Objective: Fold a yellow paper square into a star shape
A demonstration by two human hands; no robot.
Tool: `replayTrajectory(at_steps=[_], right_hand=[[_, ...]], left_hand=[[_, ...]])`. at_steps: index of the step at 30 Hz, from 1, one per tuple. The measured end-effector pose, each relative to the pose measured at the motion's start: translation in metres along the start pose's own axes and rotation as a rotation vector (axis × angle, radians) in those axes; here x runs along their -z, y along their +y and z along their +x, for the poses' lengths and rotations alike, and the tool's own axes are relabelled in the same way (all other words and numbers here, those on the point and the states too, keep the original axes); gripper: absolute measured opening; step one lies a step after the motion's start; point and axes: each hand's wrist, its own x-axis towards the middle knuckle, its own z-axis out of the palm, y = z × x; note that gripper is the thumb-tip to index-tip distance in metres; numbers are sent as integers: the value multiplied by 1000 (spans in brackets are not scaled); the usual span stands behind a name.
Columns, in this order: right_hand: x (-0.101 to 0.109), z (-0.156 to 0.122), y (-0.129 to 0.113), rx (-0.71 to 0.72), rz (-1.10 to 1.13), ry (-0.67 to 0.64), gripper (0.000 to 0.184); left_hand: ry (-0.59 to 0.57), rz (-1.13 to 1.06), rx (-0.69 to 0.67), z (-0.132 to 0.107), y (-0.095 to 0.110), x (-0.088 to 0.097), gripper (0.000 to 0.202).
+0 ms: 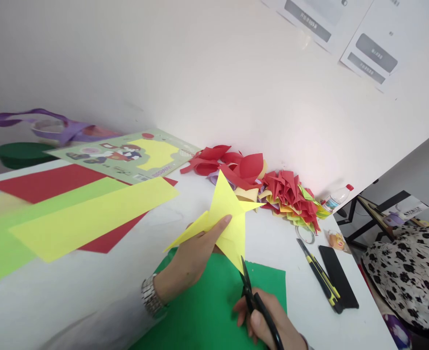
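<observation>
My left hand [196,253], with a metal watch at its wrist, pinches a folded yellow paper star [229,218] near its middle, thumb on top. Long points of the star stick out upward, right, lower left and downward. My right hand [268,316] grips black scissors [252,296] by the handles. Their blades are slightly apart at the tip of the star's lower point; whether they bite into the paper I cannot tell. Below both hands a green sheet [203,306] lies on the white table [108,291].
Yellow [101,214], light green and red paper strips lie left. Behind are a printed paper pad [123,150], purple ribbon [72,129] and a pile of red folded paper [290,189]. At right are a utility knife [319,277], a black case [338,277], a tape roll [305,235] and a bottle [336,197].
</observation>
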Motion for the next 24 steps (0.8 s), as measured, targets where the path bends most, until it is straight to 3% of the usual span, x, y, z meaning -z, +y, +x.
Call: replayTrajectory(at_steps=[4, 24], right_hand=[[0, 1, -1, -2, -8, -2, 72], [-1, 2, -3, 30, -43, 30, 72]], left_hand=[[-53, 13, -7, 2, -2, 2, 31], [-56, 41, -46, -2, 2, 1, 36]])
